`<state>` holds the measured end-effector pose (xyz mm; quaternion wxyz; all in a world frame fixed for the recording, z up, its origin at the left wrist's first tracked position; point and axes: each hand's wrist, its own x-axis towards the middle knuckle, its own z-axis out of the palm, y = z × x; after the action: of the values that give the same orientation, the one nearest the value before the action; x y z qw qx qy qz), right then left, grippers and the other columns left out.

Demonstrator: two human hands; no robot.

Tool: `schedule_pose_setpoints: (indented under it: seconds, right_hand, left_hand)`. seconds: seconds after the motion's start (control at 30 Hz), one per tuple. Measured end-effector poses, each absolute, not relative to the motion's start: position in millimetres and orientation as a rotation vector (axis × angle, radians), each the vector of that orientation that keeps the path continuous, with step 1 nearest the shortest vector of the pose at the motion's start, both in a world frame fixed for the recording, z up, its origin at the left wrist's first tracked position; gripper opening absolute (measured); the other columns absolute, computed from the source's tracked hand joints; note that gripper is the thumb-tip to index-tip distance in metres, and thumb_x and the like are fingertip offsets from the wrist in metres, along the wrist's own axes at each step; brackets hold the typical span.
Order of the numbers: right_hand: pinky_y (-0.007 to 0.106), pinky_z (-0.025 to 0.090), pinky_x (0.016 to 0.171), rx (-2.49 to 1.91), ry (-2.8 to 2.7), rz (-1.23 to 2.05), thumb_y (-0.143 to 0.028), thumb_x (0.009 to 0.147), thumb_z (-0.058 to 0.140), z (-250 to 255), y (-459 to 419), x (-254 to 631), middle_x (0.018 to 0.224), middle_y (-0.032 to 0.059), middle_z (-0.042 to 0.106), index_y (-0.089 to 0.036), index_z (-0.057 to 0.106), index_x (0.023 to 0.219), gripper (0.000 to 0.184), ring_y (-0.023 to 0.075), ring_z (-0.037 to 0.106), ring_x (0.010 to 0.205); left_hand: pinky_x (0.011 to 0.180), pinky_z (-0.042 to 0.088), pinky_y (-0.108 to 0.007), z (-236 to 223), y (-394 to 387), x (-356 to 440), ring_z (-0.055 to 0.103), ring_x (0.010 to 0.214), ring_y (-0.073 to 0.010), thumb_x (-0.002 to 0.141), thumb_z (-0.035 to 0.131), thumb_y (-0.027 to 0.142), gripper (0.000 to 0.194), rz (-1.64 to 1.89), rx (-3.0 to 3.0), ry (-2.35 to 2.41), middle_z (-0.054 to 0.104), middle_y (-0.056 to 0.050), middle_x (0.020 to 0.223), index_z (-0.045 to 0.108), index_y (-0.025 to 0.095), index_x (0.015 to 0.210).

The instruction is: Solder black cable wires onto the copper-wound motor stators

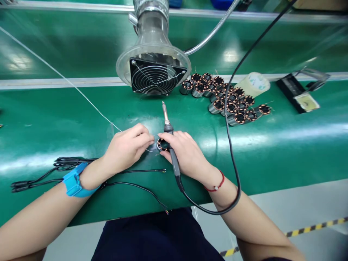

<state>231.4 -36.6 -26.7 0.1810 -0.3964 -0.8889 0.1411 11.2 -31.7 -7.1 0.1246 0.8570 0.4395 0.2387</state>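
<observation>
My left hand [133,143] is closed, pinching a thin silvery solder wire [81,94]. The wire comes down from the upper left, and its free end sticks out below my fingertips. My right hand [185,148] has its thumb and fingers around a small motor stator [159,144] with copper windings, just right of my left fingertips. A soldering iron [175,163] with a dark handle also lies in my right hand, its bare tip pointing away from me, toward the fan. The fingers' undersides and part of the stator are hidden.
A fume extractor fan [154,78] hangs ahead. Several wound stators [231,98] stand at the back right, near a tape roll [254,83] and a black holder with a yellow sponge [307,101]. Black cables [70,164] lie left; the iron's cord [231,145] loops over my right forearm.
</observation>
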Motion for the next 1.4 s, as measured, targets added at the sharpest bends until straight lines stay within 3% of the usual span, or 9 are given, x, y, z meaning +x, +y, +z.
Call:
schedule_pose_setpoints:
  seconds: [0.1,0.3,0.4,0.57,0.7,0.9,1.03,1.13,1.4]
  right_hand:
    - [0.039,0.045,0.084,-1.131,-2.491,0.488,-0.02,0.092,0.054,-23.3,-33.3,238.0,0.107,0.0092,0.064,-0.018,0.045,0.133,0.042,0.0245,0.057,0.096]
    - [0.046,0.044,0.101,-1.028,-2.352,0.685,-0.005,0.078,0.05,-17.4,-27.2,251.2,0.128,0.0112,0.06,-0.019,0.04,0.137,0.061,0.0254,0.054,0.12]
    - [0.045,0.047,0.099,-1.028,-2.215,0.639,-0.005,0.08,0.049,-17.4,-29.5,249.9,0.124,0.0087,0.064,-0.022,0.045,0.131,0.055,0.0238,0.059,0.116]
    - [0.038,0.056,0.09,-1.033,-1.845,0.825,-0.012,0.089,0.053,-11.2,-46.3,231.5,0.106,0.0022,0.068,-0.027,0.046,0.129,0.043,0.0163,0.068,0.098]
    - [0.03,0.06,0.081,-1.045,-1.575,1.061,-0.012,0.09,0.053,1.3,-61.0,211.3,0.1,-0.0005,0.065,-0.029,0.044,0.13,0.044,0.011,0.07,0.085]
    - [0.027,0.058,0.081,-0.98,-1.404,1.211,-0.012,0.089,0.057,2.8,-63.4,202.0,0.096,-0.001,0.066,-0.027,0.047,0.127,0.043,0.0101,0.067,0.087]
    - [0.029,0.057,0.08,-0.966,-1.354,1.28,-0.014,0.089,0.059,-6.0,-61.0,204.3,0.09,-0.0022,0.067,-0.027,0.046,0.125,0.04,0.0109,0.067,0.083]
    - [0.029,0.059,0.075,-0.96,-1.33,1.323,-0.015,0.088,0.062,-9.7,-61.1,204.3,0.088,-0.0032,0.065,-0.027,0.044,0.126,0.044,0.0107,0.067,0.078]
    - [0.025,0.061,0.072,-0.868,-1.435,1.185,-0.009,0.087,0.061,-9.1,-64.1,200.9,0.093,-0.0033,0.062,-0.029,0.043,0.129,0.049,0.0084,0.066,0.077]
  left_hand:
    - [0.071,0.047,-0.026,-1.8,-35.2,8.7,0.059,0.082,-0.0141,0.097,0.047,0.022,0.018,0.649,2.407,1.339,0.059,-0.003,0.088,0.064,0.017,0.093]
    - [0.066,0.045,-0.029,-0.4,-52.6,9.5,0.06,0.075,-0.0155,0.094,0.052,0.032,0.018,-0.161,2.371,0.935,0.061,-0.005,0.103,0.062,0.02,0.102]
    - [0.066,0.043,-0.028,0.9,-52.3,11.7,0.058,0.073,-0.0147,0.095,0.046,0.025,0.017,-0.077,2.248,1.031,0.063,-0.003,0.091,0.061,0.019,0.089]
    - [0.055,0.037,-0.023,9.6,-44.6,8.2,0.046,0.058,-0.011,0.09,0.056,0.042,0.024,0.284,1.669,1.243,0.055,0.003,0.066,0.062,0.019,0.087]
    - [0.056,0.039,-0.023,14.6,-43.8,5.4,0.05,0.062,-0.0113,0.085,0.063,0.043,0.026,0.401,1.438,1.205,0.059,0.001,0.068,0.064,0.017,0.084]
    - [0.06,0.043,-0.023,16.1,-43.1,6.7,0.054,0.068,-0.0131,0.085,0.063,0.04,0.023,0.411,1.415,1.164,0.062,-0.002,0.075,0.065,0.017,0.085]
    - [0.069,0.045,-0.024,16.0,-41.6,8.5,0.056,0.078,-0.0133,0.095,0.05,0.04,0.027,0.52,1.53,1.089,0.063,-0.003,0.088,0.065,0.018,0.094]
    - [0.066,0.042,-0.024,17.2,-42.0,11.3,0.052,0.07,-0.0113,0.1,0.037,0.04,0.038,0.515,1.648,1.068,0.06,-0.001,0.082,0.065,0.017,0.088]
    - [0.069,0.042,-0.024,16.5,-46.4,17.2,0.053,0.071,-0.0111,0.099,0.04,0.038,0.039,0.415,1.684,1.069,0.057,0.001,0.074,0.058,0.017,0.073]
